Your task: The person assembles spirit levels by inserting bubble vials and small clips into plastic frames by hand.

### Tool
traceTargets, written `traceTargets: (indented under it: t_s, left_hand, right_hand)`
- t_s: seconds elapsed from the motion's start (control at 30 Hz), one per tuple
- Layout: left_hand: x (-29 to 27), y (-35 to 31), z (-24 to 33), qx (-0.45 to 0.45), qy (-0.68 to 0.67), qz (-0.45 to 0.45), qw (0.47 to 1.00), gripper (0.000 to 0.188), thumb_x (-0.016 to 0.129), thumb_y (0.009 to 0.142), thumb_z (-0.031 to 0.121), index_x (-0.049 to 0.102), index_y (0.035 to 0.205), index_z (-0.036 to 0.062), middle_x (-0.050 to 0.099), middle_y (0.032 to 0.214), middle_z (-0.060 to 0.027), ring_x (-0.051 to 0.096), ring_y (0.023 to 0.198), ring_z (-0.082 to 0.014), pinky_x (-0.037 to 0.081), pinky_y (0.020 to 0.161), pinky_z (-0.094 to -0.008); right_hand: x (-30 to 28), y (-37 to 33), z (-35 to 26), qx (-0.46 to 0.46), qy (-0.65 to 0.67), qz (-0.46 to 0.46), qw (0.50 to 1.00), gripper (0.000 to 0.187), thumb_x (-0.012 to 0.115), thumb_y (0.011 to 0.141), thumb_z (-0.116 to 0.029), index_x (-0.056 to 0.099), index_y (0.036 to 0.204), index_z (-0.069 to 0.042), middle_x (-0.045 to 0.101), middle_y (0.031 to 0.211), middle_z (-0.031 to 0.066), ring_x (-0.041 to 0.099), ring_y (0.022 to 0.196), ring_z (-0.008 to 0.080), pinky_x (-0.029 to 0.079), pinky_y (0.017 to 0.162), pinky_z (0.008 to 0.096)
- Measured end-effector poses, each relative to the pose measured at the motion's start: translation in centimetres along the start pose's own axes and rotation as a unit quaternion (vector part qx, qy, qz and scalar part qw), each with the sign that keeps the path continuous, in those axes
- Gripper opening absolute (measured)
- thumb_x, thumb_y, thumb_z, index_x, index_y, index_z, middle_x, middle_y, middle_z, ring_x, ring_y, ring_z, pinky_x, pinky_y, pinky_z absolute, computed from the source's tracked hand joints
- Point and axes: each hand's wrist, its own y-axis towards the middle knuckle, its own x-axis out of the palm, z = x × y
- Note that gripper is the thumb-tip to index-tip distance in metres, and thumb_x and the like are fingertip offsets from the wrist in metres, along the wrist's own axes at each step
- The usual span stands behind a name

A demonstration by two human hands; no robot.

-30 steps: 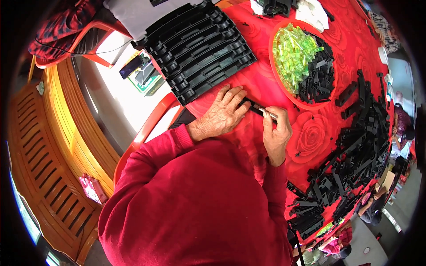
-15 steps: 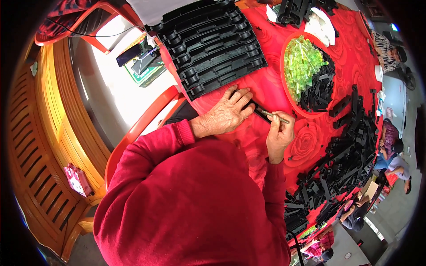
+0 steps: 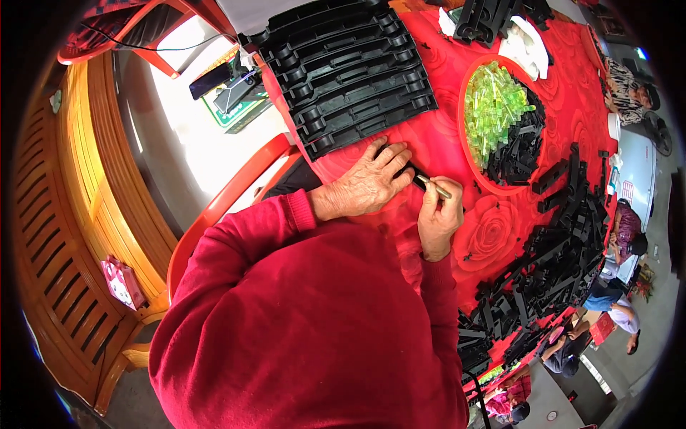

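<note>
My left hand (image 3: pixel 366 183) lies over a dark strip-shaped plastic part (image 3: pixel 417 180) on the red tablecloth, fingers bent and pressing it down; most of the part is hidden beneath them. Pinched in my right hand (image 3: pixel 440 218) is a slim, brownish pen-like tool (image 3: pixel 439 189), its end meeting the exposed part close to my left fingertips. Just beyond my left hand sits a row of black ribbed plastic pieces (image 3: pixel 357 79). An orange-rimmed round tray (image 3: pixel 468 154) stands beyond my right hand, with yellow-green translucent tubes (image 3: pixel 493 107) and small black parts (image 3: pixel 514 150) in it.
Loose black plastic parts (image 3: pixel 536 272) are heaped along the table's right side. White crumpled material (image 3: pixel 525 48) lies at the far right. A red chair (image 3: pixel 229 207) and a wooden bench (image 3: pixel 64 272) are at left. Other people (image 3: pixel 625 229) are beyond the right edge.
My right hand has shifted slightly left, bringing the pen-like tool closer to my left fingers. My left hand stays on the part. The whole view has moved a little.
</note>
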Motion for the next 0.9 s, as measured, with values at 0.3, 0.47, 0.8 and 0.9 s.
traceTargets:
  t_s: [0.3, 0.47, 0.8, 0.9]
  left_hand:
    - [0.3, -0.2, -0.2, 0.013, -0.001, 0.015, 1.0, 0.036, 0.059, 0.075, 0.018, 0.059, 0.107, 0.0009, 0.049, 0.121, -0.0194, 0.043, 0.122, -0.0337, 0.033, 0.103, -0.0541]
    - [-0.3, -1.2, 0.4, -0.019, -0.04, 0.03, 0.999, 0.026, 0.07, 0.072, 0.011, 0.061, 0.096, 0.0042, 0.055, 0.106, -0.0108, 0.05, 0.113, -0.0281, 0.036, 0.101, -0.0512]
    - [-1.8, -3.1, 1.0, -0.04, -0.093, 0.044, 0.994, 0.042, 0.073, 0.07, 0.009, 0.058, 0.108, 0.0022, 0.057, 0.104, -0.012, 0.054, 0.106, -0.0296, 0.04, 0.098, -0.0472]
    - [-1.8, -3.6, 1.0, -0.06, -0.091, 0.033, 0.993, 0.046, 0.071, 0.071, 0.01, 0.057, 0.113, 0.0012, 0.057, 0.106, -0.0129, 0.053, 0.107, -0.0302, 0.037, 0.101, -0.0492]
  right_hand:
    - [-0.9, 0.5, 0.6, 0.037, 0.029, -0.036, 0.998, 0.011, 0.061, 0.087, 0.001, 0.053, 0.094, -0.001, 0.061, 0.088, 0.0132, 0.062, 0.073, 0.0237, 0.051, 0.064, 0.0328]
    - [-4.7, 0.6, -0.1, 0.168, 0.314, 0.106, 0.928, 0.006, 0.05, 0.094, -0.001, 0.054, 0.097, 0.002, 0.062, 0.095, 0.0123, 0.064, 0.084, 0.019, 0.056, 0.078, 0.0312]
    - [-4.9, -2.2, -1.2, 0.233, 0.392, 0.13, 0.881, 0.008, 0.046, 0.093, 0.001, 0.054, 0.096, 0.003, 0.061, 0.095, 0.0149, 0.064, 0.088, 0.0243, 0.056, 0.082, 0.0394]
    - [-4.2, -2.0, -1.3, 0.23, 0.466, 0.127, 0.845, 0.01, 0.044, 0.091, 0.002, 0.054, 0.095, 0.002, 0.061, 0.094, 0.0149, 0.063, 0.089, 0.0248, 0.055, 0.085, 0.0417]
